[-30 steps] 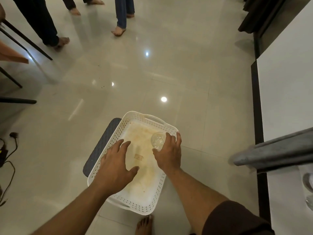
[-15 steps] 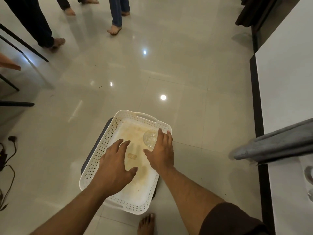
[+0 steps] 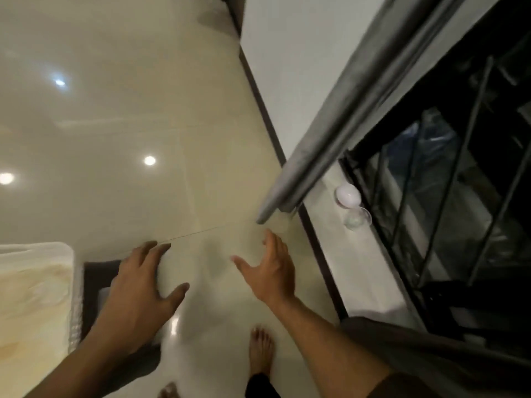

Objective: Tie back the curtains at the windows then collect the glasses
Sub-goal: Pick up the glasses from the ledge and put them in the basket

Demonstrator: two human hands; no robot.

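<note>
left hand (image 3: 138,285): fingers spread, empty | right hand (image 3: 273,271): open, empty

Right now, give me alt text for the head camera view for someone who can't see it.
Both bare hands, left hand and right hand, hover open and empty over a glossy tiled floor. To the right, two clear glasses stand on a window sill beside a grey curtain; a white tray sits at the left edge.

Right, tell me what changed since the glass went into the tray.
The right hand let go of the glass and swung right toward the windowsill, fingers spread, holding nothing. The left hand lifted off the tray, which now sits at the picture's left edge. The view turned toward the window, showing two glasses on the sill. Both hands remain empty.
</note>
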